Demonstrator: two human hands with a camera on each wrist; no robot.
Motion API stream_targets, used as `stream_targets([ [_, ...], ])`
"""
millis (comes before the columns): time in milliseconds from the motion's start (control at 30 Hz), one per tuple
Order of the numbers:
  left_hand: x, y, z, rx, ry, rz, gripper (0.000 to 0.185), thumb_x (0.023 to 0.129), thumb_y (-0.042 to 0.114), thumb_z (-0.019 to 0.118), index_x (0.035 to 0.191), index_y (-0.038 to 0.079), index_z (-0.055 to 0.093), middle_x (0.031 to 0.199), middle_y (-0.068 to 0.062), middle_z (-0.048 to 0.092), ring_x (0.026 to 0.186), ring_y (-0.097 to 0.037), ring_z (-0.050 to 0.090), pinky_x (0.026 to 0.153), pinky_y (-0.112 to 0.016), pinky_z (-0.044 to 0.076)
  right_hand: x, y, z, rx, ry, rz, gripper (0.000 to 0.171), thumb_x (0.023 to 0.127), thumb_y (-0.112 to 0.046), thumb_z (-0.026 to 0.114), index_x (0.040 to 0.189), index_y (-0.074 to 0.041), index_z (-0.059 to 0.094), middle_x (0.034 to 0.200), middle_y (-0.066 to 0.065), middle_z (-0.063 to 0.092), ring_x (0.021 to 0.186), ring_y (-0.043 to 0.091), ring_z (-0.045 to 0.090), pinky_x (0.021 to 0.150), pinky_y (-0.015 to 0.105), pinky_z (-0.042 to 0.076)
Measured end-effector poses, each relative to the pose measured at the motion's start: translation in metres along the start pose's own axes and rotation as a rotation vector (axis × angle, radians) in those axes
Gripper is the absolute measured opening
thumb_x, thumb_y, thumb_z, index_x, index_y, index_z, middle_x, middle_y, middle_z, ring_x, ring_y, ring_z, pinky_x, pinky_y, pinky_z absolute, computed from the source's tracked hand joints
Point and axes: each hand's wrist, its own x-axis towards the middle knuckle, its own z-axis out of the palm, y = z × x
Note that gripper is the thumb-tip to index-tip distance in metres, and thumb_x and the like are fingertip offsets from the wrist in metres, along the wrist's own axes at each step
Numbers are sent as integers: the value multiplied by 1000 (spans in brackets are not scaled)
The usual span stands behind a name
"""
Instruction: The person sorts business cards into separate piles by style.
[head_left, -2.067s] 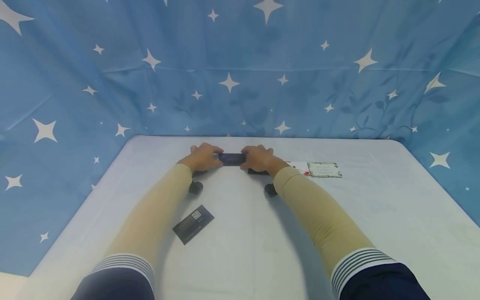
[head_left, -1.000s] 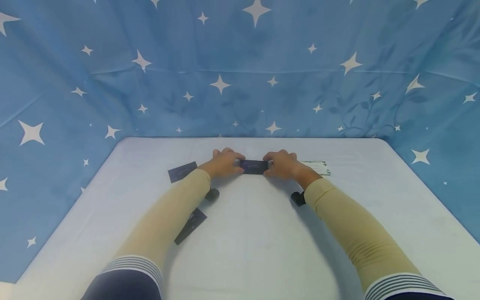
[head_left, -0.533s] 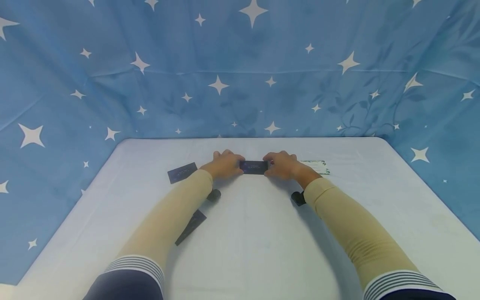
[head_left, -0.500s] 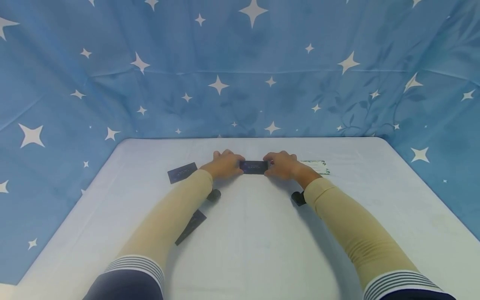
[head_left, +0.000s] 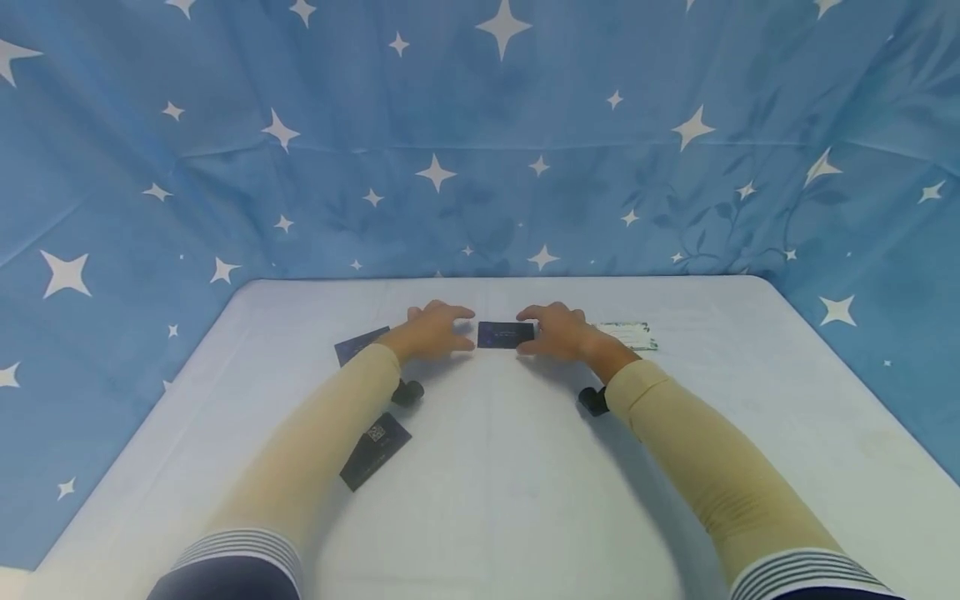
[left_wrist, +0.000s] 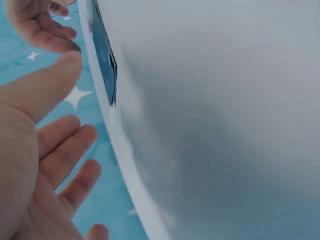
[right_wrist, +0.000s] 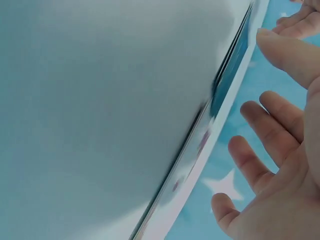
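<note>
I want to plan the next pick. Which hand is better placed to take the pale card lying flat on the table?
Probably the right hand. The pale card lies just beside its wrist, on the right side. The left hand is open beyond the dark card and would have to cross over it.

card (head_left: 506, 334) on table (head_left: 487, 492) between both hands, two cards left, one right

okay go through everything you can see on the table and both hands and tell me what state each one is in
Left hand: open, fingers spread, just left of the middle card.
Right hand: open, at the card's right end.
Middle dark card: flat on the table, held by neither hand.
QR-code card: flat.
Far-left dark card: flat, partly hidden.
Light floral card: flat.
</note>
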Motion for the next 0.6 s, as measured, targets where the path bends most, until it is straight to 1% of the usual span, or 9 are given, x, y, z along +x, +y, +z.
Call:
stream_targets([
  [67,-13,-6,-3,-39,5,-8,64,95,40,68,151,20,46,152,-9,45,141,-31,32,108,-58,19,-1,-9,1,22,-11,-43,63,90,-38,73,144,-12,54,135,16,59,126,35,48,98,57,30],
  [167,-35,-16,-4,-107,14,3,65,93,38,71,151,19,48,151,-9,46,142,-32,34,111,-61,16,-3,-25,5,72,-57,-99,64,89,-37,74,145,-14,54,143,13,54,133,34,44,105,57,30],
  [233,-51,-22,-3,-190,11,9,64,92,36,72,150,18,49,152,-7,46,144,-31,33,113,-61,17,-4,-35,9,106,-100,-139,65,88,-36,76,146,-15,53,147,9,51,138,31,41,109,55,30],
  [300,-68,-26,-1,-266,5,15,64,92,34,73,149,18,50,152,-5,46,144,-30,32,114,-60,20,-5,-47,14,148,-139,-181,66,88,-33,77,147,-17,53,149,6,50,140,28,39,111,52,31],
  [367,-84,-30,0,-323,5,13,63,92,33,74,149,18,50,152,-4,46,144,-30,33,113,-58,25,-6,-61,20,191,-159,-224,65,87,-30,79,146,-16,54,149,4,50,140,26,40,111,47,33],
  [400,-91,-30,0,-339,7,10,63,92,32,74,148,18,51,152,-5,46,144,-30,33,112,-57,27,-7,-68,24,209,-165,-243,64,87,-28,79,145,-16,55,149,2,50,140,24,40,111,46,33],
  [467,-103,-33,2,-339,18,18,63,91,31,74,148,17,51,151,-7,46,143,-32,35,111,-57,29,-7,-82,32,217,-173,-286,63,86,-25,80,144,-16,56,147,1,52,139,23,42,111,45,34],
  [500,-109,-35,2,-332,26,22,63,91,31,74,148,17,51,151,-9,46,143,-34,35,111,-58,29,-8,-89,37,209,-179,-303,62,86,-25,80,143,-17,57,146,1,52,138,23,42,110,46,34],
  [600,-122,-40,4,-305,41,30,63,92,31,74,148,14,51,151,-12,46,142,-37,34,111,-59,28,-9,-109,48,139,-208,-364,62,87,-28,79,144,-20,56,145,-1,53,136,23,42,111,49,30],
])
